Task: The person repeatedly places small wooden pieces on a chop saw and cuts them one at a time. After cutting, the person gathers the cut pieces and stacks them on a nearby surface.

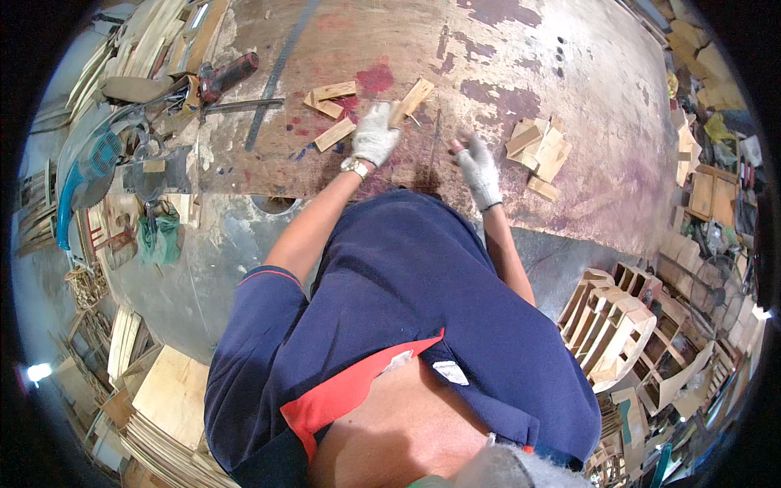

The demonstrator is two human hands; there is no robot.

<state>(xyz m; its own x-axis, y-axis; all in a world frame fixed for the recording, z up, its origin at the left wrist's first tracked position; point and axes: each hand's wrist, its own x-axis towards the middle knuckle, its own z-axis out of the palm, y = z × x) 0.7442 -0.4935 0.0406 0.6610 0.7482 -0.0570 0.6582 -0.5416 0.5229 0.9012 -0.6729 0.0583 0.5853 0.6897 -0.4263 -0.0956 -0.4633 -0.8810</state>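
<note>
My left hand, in a white glove, is closed at the near end of a short wooden block resting at a slant on the worn workbench. A thin pale stick-like item shows beside the block. Left of that hand lie a loose wood block and two blocks meeting at an angle. My right hand, also gloved, is above the bench near its front edge, slightly blurred. Its fingers are apart and I see nothing in them. Farther right sits a small pile of wood blocks.
A blue circular saw stands at the left edge, near a red-and-black power tool. A dark metal strip lies across the bench. Wooden frames are stacked at the right, and plywood sheets at the lower left.
</note>
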